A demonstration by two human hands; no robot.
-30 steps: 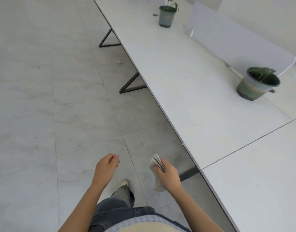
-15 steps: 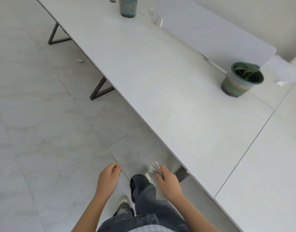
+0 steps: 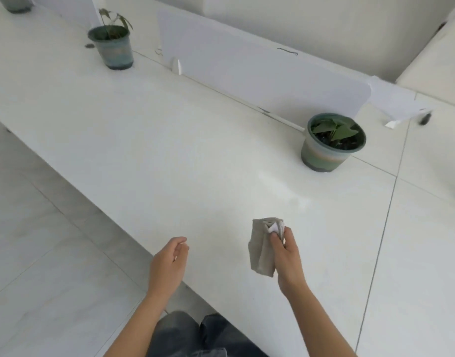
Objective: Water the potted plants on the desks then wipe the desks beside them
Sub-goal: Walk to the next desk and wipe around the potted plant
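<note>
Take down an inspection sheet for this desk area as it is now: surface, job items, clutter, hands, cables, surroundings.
Surface: white desk, seam lines between tops; a faint shiny streak lies in front of the near potted plant.
Job's things: near potted plant upright by the divider; far potted plant upright; grey cloth bunched, held above the desk.
Clutter: small dark round spot beside the far potted plant, too small to identify.
Grippers: right hand grips the cloth; left hand loosely curled, holds nothing.
Cables: what may be a thin cord at the divider's foot.
Surroundings: white divider; grey tiled floor.
</note>
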